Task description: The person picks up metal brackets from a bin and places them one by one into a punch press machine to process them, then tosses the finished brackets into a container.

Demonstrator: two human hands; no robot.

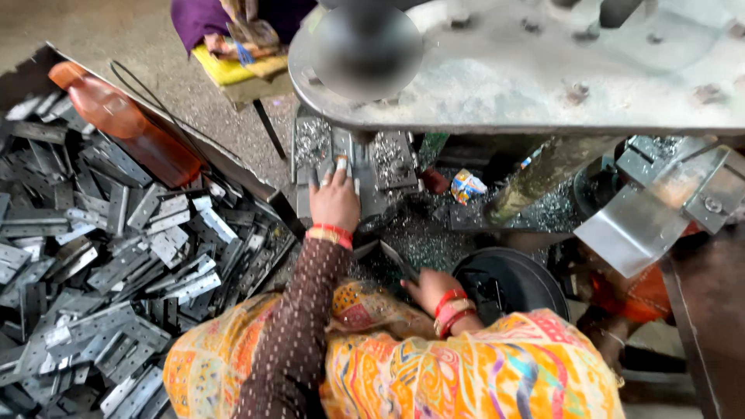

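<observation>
The left hand [335, 200] lies flat on a grey metal plate [322, 167] seated on the press bed [365, 174], fingers spread open and pressing down rather than gripping, fingertips just under the overhanging press [528, 70]. The right hand [428, 289] sits lower, nearer the body than the bed, loosely curled around the end of a dark flat strip [396, 260]; whether it truly grips it cannot be told. To do this placing well, I judge the plate should be pushed square against the bed's stops and the fingers drawn clear of the press head before anything comes down, since the fingertips lie close beneath it. Left of the bed, a large heap of similar plates [109, 248] fills a tray, with an orange bottle [128, 124] lying on its far edge. Right of the bed lie metal shavings [434, 233], a small coloured packet [467, 185], a black round tub [512, 283] and a bent steel chute [644, 225]. Beyond the bed, a stool with bright cloth [233, 54] stands on a bare concrete floor [116, 39].
</observation>
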